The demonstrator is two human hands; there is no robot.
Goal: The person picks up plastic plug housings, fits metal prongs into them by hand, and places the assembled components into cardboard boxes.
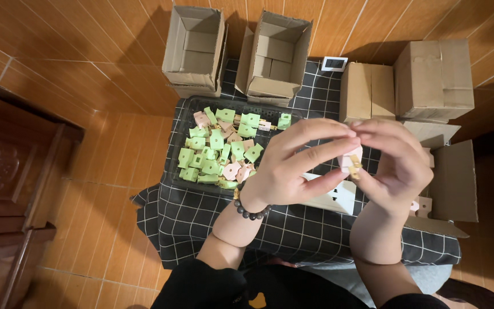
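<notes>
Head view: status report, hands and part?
Left hand and right hand pinch one pink plug piece. Tray of green and pink pieces beside. Nothing blocking.

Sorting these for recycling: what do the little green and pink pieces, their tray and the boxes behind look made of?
Green and pink pieces: apparently moulded plastic, matte, uniform colour. Tray: seemingly black plastic mesh. Boxes: brown corrugated cardboard, creased flaps. The pink piece held by both hands shows brass-coloured, probably metal prongs.

Two open brown cardboard boxes (194,48) (275,54) stand at the far edge, two closed ones (367,91) (434,77) to the right. One black plastic tray (181,137) holds roughly two dozen small green plastic plugs (216,139) and about six pink ones (231,170).
</notes>
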